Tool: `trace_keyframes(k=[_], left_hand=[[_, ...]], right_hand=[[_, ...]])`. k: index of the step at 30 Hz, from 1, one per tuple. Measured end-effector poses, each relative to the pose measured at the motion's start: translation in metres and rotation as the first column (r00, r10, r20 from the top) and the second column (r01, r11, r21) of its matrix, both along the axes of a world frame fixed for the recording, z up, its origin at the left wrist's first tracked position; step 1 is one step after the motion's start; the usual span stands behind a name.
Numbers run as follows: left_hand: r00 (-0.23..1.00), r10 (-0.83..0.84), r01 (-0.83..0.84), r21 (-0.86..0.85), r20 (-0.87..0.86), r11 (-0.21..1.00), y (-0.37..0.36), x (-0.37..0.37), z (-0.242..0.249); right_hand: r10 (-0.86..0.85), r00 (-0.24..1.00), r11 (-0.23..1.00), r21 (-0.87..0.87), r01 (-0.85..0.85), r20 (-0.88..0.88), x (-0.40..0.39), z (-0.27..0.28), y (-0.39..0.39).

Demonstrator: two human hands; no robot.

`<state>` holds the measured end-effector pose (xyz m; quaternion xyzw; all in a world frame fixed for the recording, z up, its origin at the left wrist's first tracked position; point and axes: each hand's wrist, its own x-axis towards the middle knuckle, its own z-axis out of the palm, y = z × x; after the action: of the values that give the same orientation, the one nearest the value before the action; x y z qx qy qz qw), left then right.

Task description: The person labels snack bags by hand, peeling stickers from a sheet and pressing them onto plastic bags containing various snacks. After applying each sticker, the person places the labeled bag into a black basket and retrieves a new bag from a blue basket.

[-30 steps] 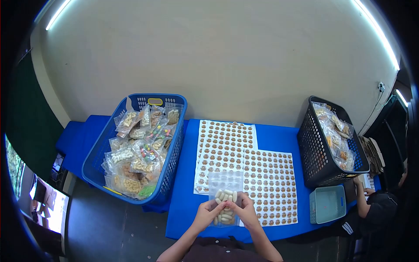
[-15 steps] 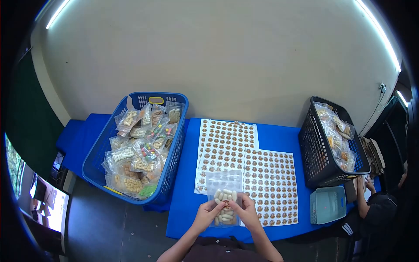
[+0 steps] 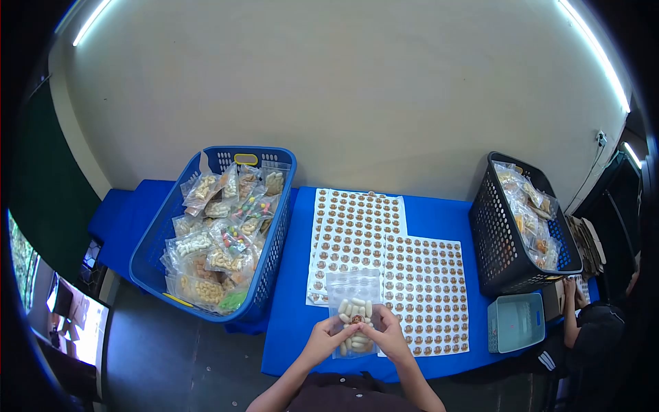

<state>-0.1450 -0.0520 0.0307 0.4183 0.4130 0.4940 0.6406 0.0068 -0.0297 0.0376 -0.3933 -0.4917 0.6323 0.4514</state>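
A clear zip bag [image 3: 353, 285] of white oblong pieces is held upright over the table's front edge, between both hands. My left hand [image 3: 325, 341] grips its left side, and my right hand [image 3: 390, 335] grips its right side. Both thumbs meet on the bag's front, just below a small round brown sticker [image 3: 357, 318]. Behind the bag lie sheets of the same round stickers, one sheet [image 3: 425, 295] to the right and another [image 3: 357, 223] further back.
On the left stands a blue basket [image 3: 274, 250] full of filled bags. A black basket [image 3: 489, 233] of bags stands at the right, with a pale green bin [image 3: 516, 323] in front of it. Beyond, a co-worker's arm [image 3: 570, 316] reaches over papers.
My thumbs have slid slightly down from the sticker, which now shows more fully on the bag. The co-worker's hands at the right have shifted a little.
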Motion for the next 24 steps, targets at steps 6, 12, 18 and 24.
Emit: trace_keyframes(k=[6,12,18,24], left_hand=[[0.994,-0.082,0.078,-0.059,-0.068,0.995,0.001,-0.007,-0.001],[0.998,-0.016,0.015,-0.016,-0.055,1.000,-0.003,0.001,0.000],[0.988,0.155,-0.155,-0.047,-0.011,0.987,-0.005,0.011,-0.005],[0.983,0.164,-0.164,0.010,-0.085,0.986,-0.004,0.008,-0.005]], right_hand=[[0.026,0.999,0.989,-0.147,-0.030,-0.033,0.003,0.014,0.002],[-0.057,0.998,0.998,-0.035,0.058,0.041,0.000,-0.001,0.001],[-0.087,0.993,0.996,0.031,0.085,0.084,-0.007,-0.001,-0.005],[-0.011,1.000,0.999,-0.037,0.011,-0.022,-0.004,0.009,-0.011]])
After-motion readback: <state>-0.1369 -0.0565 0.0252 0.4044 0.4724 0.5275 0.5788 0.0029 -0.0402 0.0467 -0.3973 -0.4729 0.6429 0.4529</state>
